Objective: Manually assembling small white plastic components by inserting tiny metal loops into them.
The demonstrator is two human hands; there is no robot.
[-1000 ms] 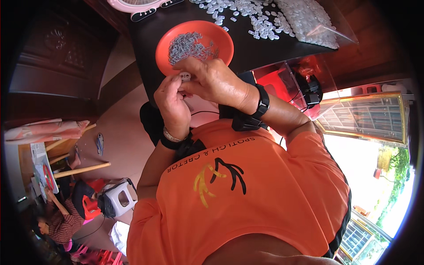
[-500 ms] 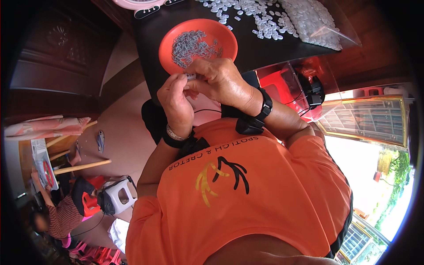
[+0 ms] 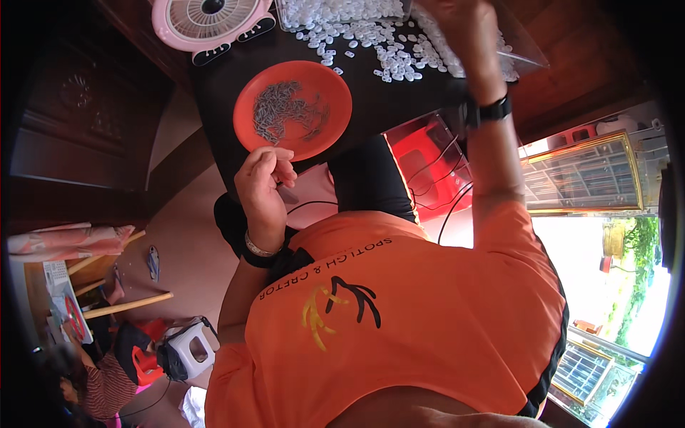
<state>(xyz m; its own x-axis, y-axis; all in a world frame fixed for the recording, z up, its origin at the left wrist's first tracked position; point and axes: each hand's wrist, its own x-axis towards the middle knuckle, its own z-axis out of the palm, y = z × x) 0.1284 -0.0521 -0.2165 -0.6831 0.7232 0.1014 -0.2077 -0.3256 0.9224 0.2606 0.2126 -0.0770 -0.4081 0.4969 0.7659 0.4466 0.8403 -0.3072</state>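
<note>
My left hand [image 3: 262, 196] is by the near rim of an orange bowl [image 3: 339, 107], its fingers curled in. What it holds, if anything, is hidden. Inside the bowl lie many thin grey screw-like pieces [image 3: 275, 107]. My right hand [image 3: 464, 28] reaches out over the far right of the dark table, above a clear bag [image 3: 508, 68] of small white oval plastic pieces. Motion smears it, and its fingers run out at the top edge. More white oval pieces [image 3: 396, 60] lie loose on the table beside it.
A pink fan [image 3: 214, 21] stands at the table's far left. At the back is a clear container [image 3: 342, 11] full of white pieces. A red stool [image 3: 428, 160] shows under the table's right side. Far left, another person in a striped top [image 3: 110, 385] sits near a white stool [image 3: 193, 349].
My hands were together at the bowl's near rim, around a small pale piece. The right has since swung away to the far right; the left stays near the bowl. The view has shifted.
</note>
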